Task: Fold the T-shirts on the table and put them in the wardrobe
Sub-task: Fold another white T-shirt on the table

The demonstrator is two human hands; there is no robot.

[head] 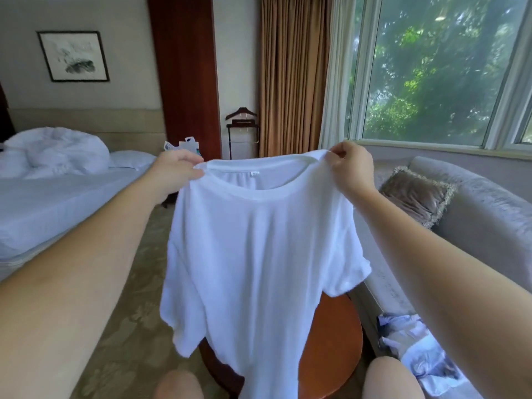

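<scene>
With the left hand (175, 171) and the right hand (349, 165) lifted and set well apart, pinching the white T-shirt (259, 254) at either side of its neckline, fingers curled onto the cloth. Holding it spread in the air, front hanging flat, sleeves drooping, hem dangling in front of the round wooden bench (331, 344) below. Judging from that, opening the garment out ahead of the first fold, with no fold made in it yet. Next, probably needing to lower it flat onto the bench, keeping both shoulders level to avoid bunching the soft cloth, then bringing the sleeves inward. Leaving on the right, on the grey sofa (475, 214) near a fringed cushion (417, 194), a crumpled heap of pale clothing (408, 338), possibly waiting its turn. Passing over, further left, a bed (57, 203) with rumpled white bedding. Not managing to place the wardrobe: perhaps seeing part of it in the tall dark wood panel (184, 67) left of the curtain (290, 76).
</scene>
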